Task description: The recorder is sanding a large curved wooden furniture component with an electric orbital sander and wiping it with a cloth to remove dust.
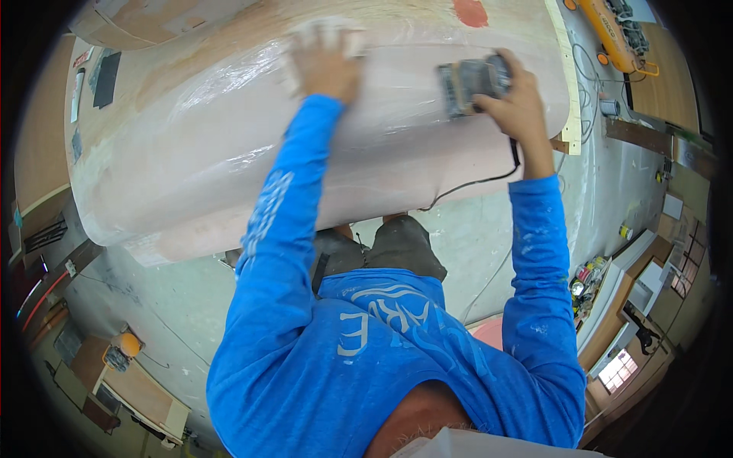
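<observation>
A long, curved, pale pinkish panel with glossy streaks lies across the bench before me. My left hand, smeared by motion, lies flat with fingers spread over a pale cloth on the panel's upper surface. To its right, my right hand wraps round a dark electric sander. Its black cord runs down over the panel's near side. The sander is tilted, with its pad side turned left; whether it touches the panel I cannot tell.
A reddish patch marks the surface at the far edge. An orange compressor stands at the far right beside loose cables. Dark sheet pieces lie at the far left. Shelves with bottles are on the right, and a wooden cabinet is at the lower left.
</observation>
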A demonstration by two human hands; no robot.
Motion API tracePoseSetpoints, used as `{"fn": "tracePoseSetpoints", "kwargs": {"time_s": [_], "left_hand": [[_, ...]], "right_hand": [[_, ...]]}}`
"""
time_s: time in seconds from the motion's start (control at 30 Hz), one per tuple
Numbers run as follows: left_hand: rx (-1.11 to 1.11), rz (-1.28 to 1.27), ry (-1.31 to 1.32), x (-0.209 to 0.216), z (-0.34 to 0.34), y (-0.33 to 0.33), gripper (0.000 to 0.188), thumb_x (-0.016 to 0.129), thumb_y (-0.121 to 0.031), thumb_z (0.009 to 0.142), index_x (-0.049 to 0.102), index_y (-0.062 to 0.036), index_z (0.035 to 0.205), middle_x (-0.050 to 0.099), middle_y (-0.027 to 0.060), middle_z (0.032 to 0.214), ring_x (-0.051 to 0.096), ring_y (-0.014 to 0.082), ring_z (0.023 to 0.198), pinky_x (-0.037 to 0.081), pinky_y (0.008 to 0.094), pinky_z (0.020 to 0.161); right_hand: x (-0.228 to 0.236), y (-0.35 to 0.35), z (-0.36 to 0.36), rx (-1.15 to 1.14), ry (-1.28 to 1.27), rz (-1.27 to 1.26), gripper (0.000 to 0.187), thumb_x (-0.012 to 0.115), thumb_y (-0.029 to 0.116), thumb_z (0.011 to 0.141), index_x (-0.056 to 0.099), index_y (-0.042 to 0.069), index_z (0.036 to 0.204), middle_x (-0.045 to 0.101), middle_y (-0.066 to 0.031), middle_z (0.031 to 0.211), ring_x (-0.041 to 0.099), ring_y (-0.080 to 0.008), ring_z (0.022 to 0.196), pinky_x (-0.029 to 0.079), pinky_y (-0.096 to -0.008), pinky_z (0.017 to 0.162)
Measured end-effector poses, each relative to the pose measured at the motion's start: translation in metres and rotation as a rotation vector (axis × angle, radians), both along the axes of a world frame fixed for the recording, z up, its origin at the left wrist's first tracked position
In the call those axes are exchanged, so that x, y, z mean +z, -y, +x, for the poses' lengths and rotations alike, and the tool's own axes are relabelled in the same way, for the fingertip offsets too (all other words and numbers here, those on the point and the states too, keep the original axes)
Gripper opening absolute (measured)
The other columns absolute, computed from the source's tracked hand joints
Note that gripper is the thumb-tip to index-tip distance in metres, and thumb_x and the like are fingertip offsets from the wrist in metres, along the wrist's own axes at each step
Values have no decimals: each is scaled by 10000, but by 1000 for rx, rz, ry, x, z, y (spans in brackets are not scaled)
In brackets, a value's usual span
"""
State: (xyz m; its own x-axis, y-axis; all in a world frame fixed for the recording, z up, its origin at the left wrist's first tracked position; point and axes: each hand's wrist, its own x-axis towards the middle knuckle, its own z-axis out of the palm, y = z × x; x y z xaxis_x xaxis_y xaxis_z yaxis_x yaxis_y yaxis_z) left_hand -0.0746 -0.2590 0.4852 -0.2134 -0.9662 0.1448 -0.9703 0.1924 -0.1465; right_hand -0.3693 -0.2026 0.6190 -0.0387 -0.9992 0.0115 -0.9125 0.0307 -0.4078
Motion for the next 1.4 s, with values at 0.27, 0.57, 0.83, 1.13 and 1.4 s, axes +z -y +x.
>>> {"fn": "tracePoseSetpoints", "kwargs": {"time_s": [0.27,0.57,0.83,1.13,1.4], "left_hand": [[-474,176,-540,12,-135,-19,587,644,-293,840,547,-230,1416,400,131,1557,266,452,1465,188,595,1202],[52,108,-356,31,120,-130,667,713,-313,812,517,-287,1449,362,86,1587,233,443,1482,200,650,1173],[301,-84,-307,21,209,-143,710,736,-548,783,550,-298,1421,386,74,1564,279,463,1433,224,715,1099],[166,-71,-348,30,229,-151,624,777,-404,769,599,-299,1358,462,52,1505,364,377,1401,312,605,1075],[133,-68,-504,37,231,-170,608,773,-258,721,638,-284,1313,479,52,1486,398,374,1369,364,533,1069]], "right_hand": [[15,34,-135,-287,144,89,788,819,100,631,529,115,1363,712,-178,923,654,-256,534,511,-338,437],[2,56,31,258,-70,-39,742,752,333,669,526,186,1361,596,-224,1152,624,-404,1050,524,-462,916],[48,85,218,283,21,233,720,700,234,732,502,106,1412,533,-363,1230,618,-472,1083,528,-467,934],[70,74,225,30,-223,290,776,762,316,664,483,97,1354,644,-290,1067,676,-425,943,589,-415,692],[17,92,184,87,-299,111,776,738,348,657,480,33,1318,696,-281,978,675,-447,950,526,-457,884]]}}
